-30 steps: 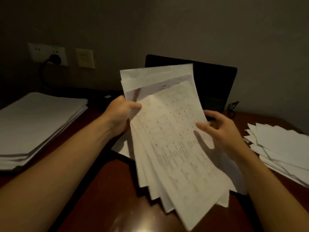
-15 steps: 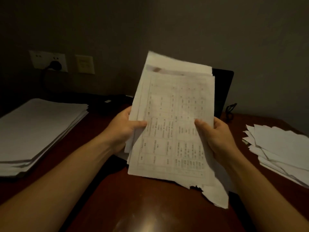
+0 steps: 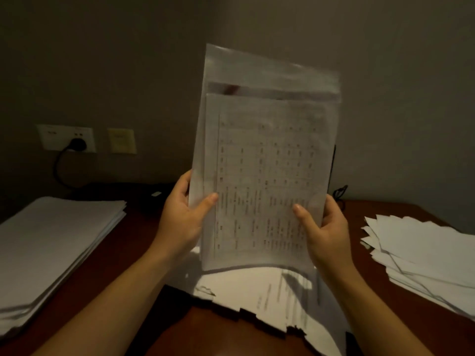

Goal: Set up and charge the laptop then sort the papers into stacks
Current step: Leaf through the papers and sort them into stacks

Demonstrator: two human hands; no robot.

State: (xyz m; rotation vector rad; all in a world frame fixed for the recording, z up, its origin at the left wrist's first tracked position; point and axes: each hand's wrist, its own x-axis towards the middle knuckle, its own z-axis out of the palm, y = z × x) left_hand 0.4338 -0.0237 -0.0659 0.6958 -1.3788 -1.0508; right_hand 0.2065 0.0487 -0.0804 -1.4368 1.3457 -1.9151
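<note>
Now the bundle of papers (image 3: 267,163) stands upright above the table (image 3: 359,209), long axis vertical. The left hand (image 3: 183,219) pinches its left edge and the right hand (image 3: 325,232) its right edge, thumbs in front. The neat stack (image 3: 56,242) lies beside the left hand, the loose stack (image 3: 424,253) beside the right.

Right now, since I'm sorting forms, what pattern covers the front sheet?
A grid of small dark text on the white front sheet, clearest in the head view.
</note>
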